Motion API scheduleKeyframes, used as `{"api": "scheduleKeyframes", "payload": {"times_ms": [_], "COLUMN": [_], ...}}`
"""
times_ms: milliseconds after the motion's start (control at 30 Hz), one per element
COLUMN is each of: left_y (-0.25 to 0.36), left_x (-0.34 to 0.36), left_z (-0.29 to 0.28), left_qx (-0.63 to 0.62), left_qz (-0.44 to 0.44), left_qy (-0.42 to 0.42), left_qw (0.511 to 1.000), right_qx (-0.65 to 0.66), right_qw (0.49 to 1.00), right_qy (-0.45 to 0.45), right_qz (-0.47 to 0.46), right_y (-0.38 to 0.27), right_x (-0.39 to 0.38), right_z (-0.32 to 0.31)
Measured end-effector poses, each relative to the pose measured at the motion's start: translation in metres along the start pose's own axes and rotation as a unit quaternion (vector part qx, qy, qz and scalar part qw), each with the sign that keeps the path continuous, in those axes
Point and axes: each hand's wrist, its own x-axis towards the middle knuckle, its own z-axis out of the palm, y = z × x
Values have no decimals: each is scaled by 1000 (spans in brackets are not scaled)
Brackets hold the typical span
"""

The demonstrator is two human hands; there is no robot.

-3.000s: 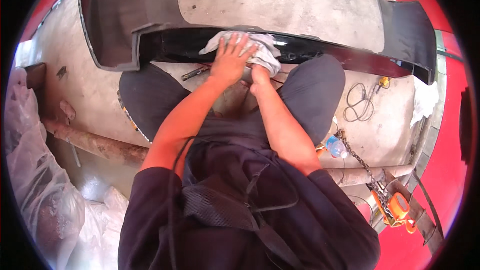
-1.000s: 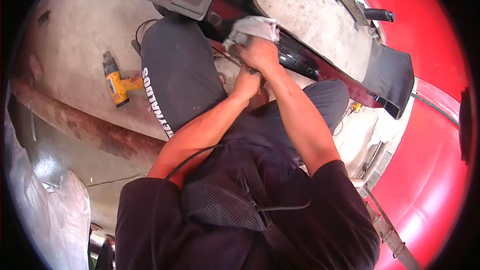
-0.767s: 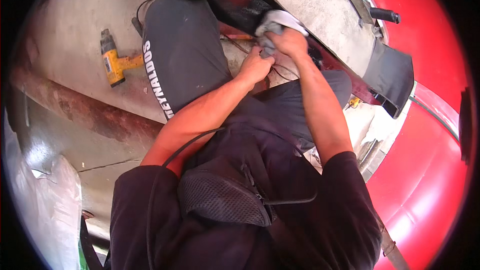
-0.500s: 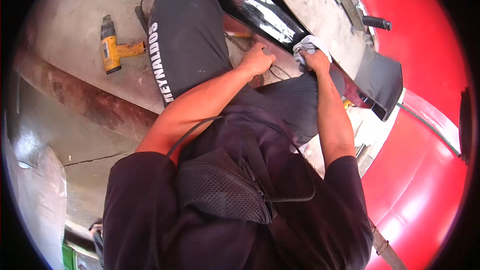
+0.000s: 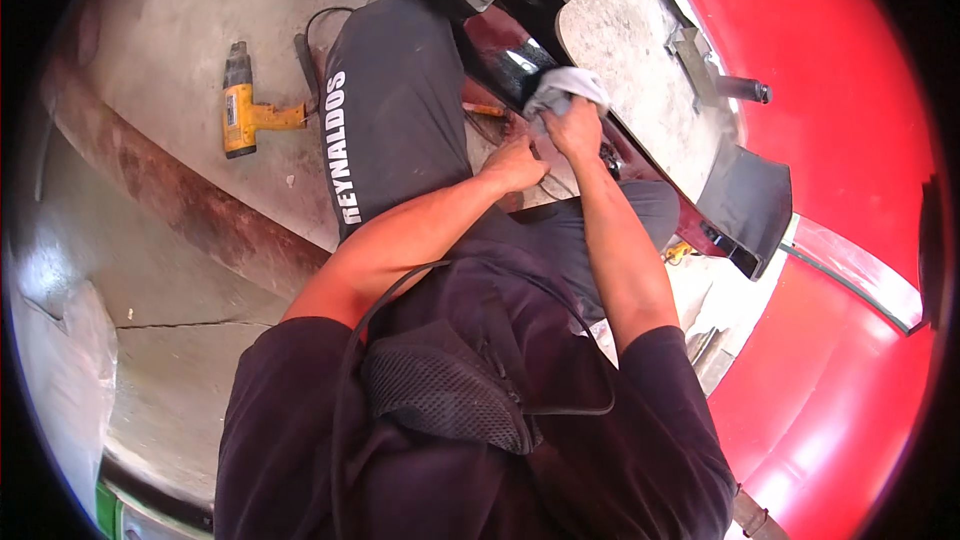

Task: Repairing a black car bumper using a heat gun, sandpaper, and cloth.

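A long glossy black car trim piece (image 5: 500,50) with matte grey-black ends runs diagonally across my bent legs. My right hand (image 5: 574,125) is closed on a crumpled whitish cloth (image 5: 567,85), pressed against the trim's glossy face. My left hand (image 5: 517,165) is lower and to the left, beside the trim, with its fingers curled; what they hold, if anything, is hidden. Just beyond it, an orange-handled item (image 5: 485,111) and some thin cables lie on the floor, partly hidden.
A yellow power drill (image 5: 240,117) lies left of my leg on the grey floor (image 5: 170,40). A rusty pipe (image 5: 200,210) crosses the left side, above pale plastic sheeting (image 5: 85,370). A large red panel (image 5: 840,100) curves along the right, beside a metal bracket (image 5: 690,55) with a black cylinder.
The view has turned, bringing the drill into sight. My right hand has moved the cloth along the trim, first rightward, then back up and left. My hands, earlier together, are now slightly apart.
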Motion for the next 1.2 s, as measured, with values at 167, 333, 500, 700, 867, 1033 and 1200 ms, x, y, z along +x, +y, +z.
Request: {"api": "scheduleKeyframes", "payload": {"times_ms": [167, 333, 500, 700, 867, 1033, 1200], "left_y": [2, -5, 0, 14, 18, 40, 44], "left_x": [0, 2, -4, -11, 4, 4, 16], "left_z": [-3, -1, 2, -10, -39, -57, -82], "left_qx": [16, 61, 46, -25, -297, -504, -400], "left_qz": [-56, -33, -29, -45, -90, -135, -124], "left_qy": [-33, -99, -48, -2, -7, 120, 191], "left_qw": [998, 993, 997, 999, 951, 845, 888], "right_qx": [50, 44, -47, -40, 12, 45, 55], "right_qw": [996, 995, 998, 996, 983, 960, 972], "right_qy": [2, 4, -38, -28, -12, 142, 72], "right_qz": [-75, -92, -33, 71, 182, 237, 219], "right_y": [-70, -62, 22, 133, 145, 168, 155], "right_x": [13, 10, -6, -17, -22, -24, -40], "right_z": [-5, -11, -23, -41, -50, -39, -42]}}
